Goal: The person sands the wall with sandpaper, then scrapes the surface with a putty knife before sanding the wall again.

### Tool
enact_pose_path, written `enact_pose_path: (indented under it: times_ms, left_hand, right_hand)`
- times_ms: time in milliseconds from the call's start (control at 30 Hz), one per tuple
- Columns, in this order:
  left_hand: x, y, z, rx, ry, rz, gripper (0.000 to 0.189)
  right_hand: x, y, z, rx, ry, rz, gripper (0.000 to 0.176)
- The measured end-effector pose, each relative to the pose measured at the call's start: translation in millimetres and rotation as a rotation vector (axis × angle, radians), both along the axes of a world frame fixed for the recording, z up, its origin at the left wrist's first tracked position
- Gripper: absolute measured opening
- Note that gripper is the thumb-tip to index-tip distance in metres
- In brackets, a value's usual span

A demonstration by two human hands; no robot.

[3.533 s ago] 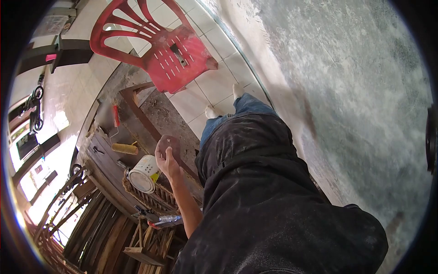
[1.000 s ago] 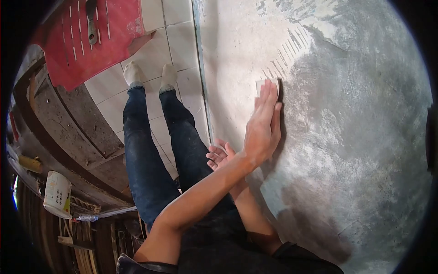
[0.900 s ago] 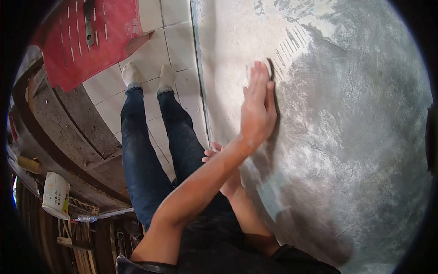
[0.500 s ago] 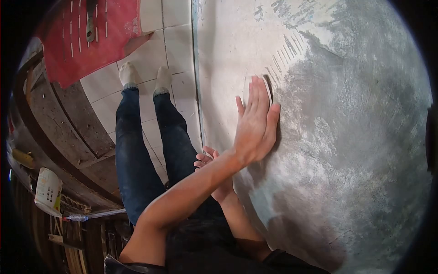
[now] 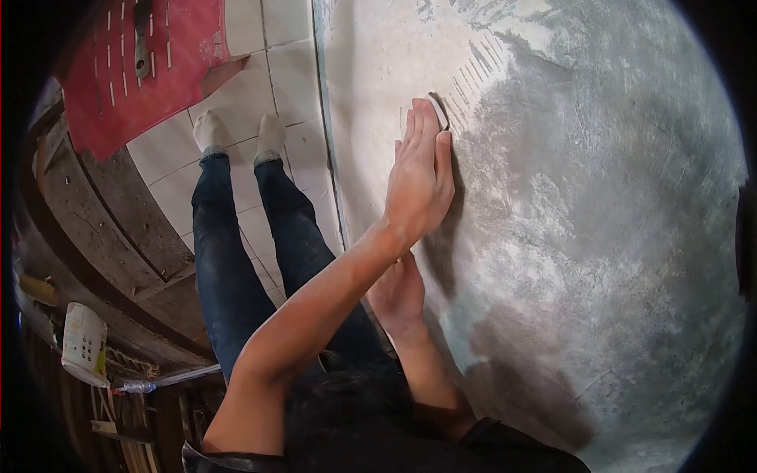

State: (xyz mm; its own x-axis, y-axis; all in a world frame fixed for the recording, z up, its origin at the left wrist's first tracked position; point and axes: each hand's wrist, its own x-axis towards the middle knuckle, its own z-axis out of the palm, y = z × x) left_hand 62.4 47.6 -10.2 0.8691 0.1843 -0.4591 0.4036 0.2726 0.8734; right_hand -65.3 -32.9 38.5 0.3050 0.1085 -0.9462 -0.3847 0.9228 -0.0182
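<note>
With its fingers laid flat and close together, my left hand (image 5: 418, 173) presses a thin white-edged pad (image 5: 438, 112) against the grey-white plastered wall (image 5: 583, 221). Most of the pad is hidden under the fingers; its white edge and a dark strip show by the fingertips. My right hand (image 5: 397, 298) is below my left wrist, close to the wall, with its fingers hidden behind the left forearm. A patch of short ridged lines (image 5: 477, 72) marks the plaster just above the pad.
A red slotted plastic seat (image 5: 150, 63) with a putty knife (image 5: 142, 59) on it stands at upper left. My socked feet are on white floor tiles (image 5: 233, 87). A wooden frame (image 5: 79, 244) and a white tub (image 5: 83, 339) are at left.
My left hand and the pad have moved up and a little left over the wall. My right hand has turned, and its fingers have gone behind my left forearm. The view has shifted slightly.
</note>
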Motion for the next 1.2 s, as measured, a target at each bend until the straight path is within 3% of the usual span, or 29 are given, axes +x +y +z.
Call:
enact_pose_path:
  times_ms: [33,133,167,267,400,667,700,833,933,1000,1067,1200]
  left_hand:
    - [-2,1,0,-0.001,-0.011,0.0,0.055]
    - [-21,-7,14,0.018,-0.049,-0.017,0.053]
    - [-31,-12,21,0.021,-0.065,-0.033,0.053]
    - [-26,-12,15,0.071,-0.076,-0.02,0.052]
    - [0,0,-2,0.093,-0.043,0.049,0.051]
    - [-20,-16,30,0.07,-0.09,0.114,0.047]
    - [-13,-14,23,0.085,-0.085,0.143,0.047]
    - [3,0,9,0.192,-0.011,0.074,0.048]
    - [-16,-1,20,0.215,-0.044,-0.004,0.047]
    - [-30,-11,38,0.167,-0.094,0.029,0.046]
    - [-26,-15,32,0.195,-0.086,0.1,0.045]
    - [6,-3,6,0.281,-0.057,0.133,0.043]
  right_hand:
    - [4,9,2,-0.291,-0.031,0.258,0.049]
    - [-11,-2,-6,-0.253,-0.185,0.409,0.051]
    - [-7,-4,-3,-0.052,-0.25,0.403,0.053]
    - [-15,-4,-4,-0.065,-0.222,0.453,0.051]
    - [-11,16,0,-0.257,-0.116,0.434,0.042]
    - [-6,15,1,-0.345,0.013,0.749,0.05]
    - [-9,9,-2,-0.242,-0.065,0.675,0.048]
    - [12,33,9,-0.415,0.023,0.532,0.051]
    - [-8,7,-2,-0.223,-0.154,0.561,0.05]
    - [-8,9,-2,-0.368,-0.053,0.74,0.05]
    - [-11,7,-1,-0.319,-0.074,0.746,0.051]
    - [-2,24,7,-0.364,0.027,0.529,0.05]
